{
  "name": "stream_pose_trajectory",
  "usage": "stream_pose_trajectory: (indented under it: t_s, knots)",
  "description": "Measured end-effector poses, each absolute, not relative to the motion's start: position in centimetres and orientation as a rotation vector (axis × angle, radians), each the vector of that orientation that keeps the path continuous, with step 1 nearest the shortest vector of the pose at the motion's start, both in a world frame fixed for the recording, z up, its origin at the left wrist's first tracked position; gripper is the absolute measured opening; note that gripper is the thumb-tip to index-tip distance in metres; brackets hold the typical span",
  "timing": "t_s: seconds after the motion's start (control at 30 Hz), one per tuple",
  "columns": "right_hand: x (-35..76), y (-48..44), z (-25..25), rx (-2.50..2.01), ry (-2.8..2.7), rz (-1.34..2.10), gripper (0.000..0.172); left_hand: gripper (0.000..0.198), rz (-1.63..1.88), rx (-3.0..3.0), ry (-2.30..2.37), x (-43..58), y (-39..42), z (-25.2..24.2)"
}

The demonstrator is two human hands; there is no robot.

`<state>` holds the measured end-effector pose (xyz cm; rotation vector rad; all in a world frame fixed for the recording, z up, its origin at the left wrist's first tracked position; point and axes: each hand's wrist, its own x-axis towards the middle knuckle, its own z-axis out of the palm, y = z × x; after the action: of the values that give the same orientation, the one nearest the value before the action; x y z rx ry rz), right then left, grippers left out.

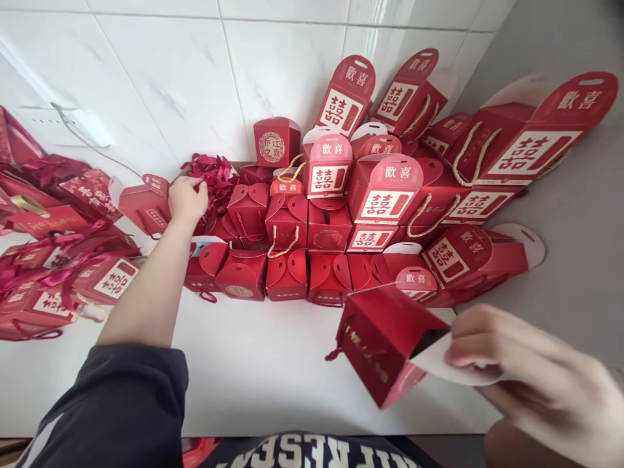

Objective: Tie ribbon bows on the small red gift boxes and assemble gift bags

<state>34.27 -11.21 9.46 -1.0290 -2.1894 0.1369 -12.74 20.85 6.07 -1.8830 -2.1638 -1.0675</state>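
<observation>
Here's the red box (383, 338), tilting in front of you on the right side of the counter (253, 377); whether its lower corner is touching down, you can't tell. Your right hand (517, 357) is holding it, fingers closing tight on the white flap (436, 361). The open end is facing that hand, and the box is running away to the left, its dark cord (333, 354) dangling at the far side. So the right is the near hand, no question! Your left hand (188, 195) is sitting well apart, leftward and farther back, fingers curling beside the crimson ribbon pile (217, 172); whether they're pinching anything, you can't tell. Just behind the held box, rows of red boxes (286, 276) are lining up, taller white-labelled boxes (329, 170) are standing beyond, and the tiled wall (166, 78) is closing off the back.
</observation>
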Motion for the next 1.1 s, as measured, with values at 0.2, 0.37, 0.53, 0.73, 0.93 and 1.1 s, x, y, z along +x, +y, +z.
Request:
stream_pose_trajectory:
  t_s: [0.2, 0.37, 0.53, 0.73, 0.93, 1.1]
  knots:
    - [26.5, -10.3, 4.4, -0.838, -2.69, 0.209, 0.021, 0.05, -1.52, -1.843, -1.886, -9.4, 17.2, 10.1]
    - [23.8, -9.7, 2.3, -0.761, -2.78, 0.413, 0.013, 0.04, -2.341, -2.098, -1.585, -5.3, 11.8, 13.1]
    - [25.3, -8.3, 5.1, -0.874, -2.282, 0.673, 0.021, 0.027, -2.461, -2.69, -1.504, -1.4, 3.7, 14.3]
    - [23.9, -6.3, 5.6, -0.899, -1.763, 0.8, 0.051, 0.02, -1.707, -3.408, -1.614, 2.2, -2.8, 13.0]
    - [24.4, -5.4, 4.7, -0.859, -1.612, 1.13, 0.017, 0.03, -1.745, -3.568, -1.548, 3.4, -2.0, 9.7]
    - [25.2, -5.6, 4.7, -0.835, -1.401, 1.242, 0.032, 0.031, -1.511, -3.902, -1.6, 4.4, -0.7, 7.6]
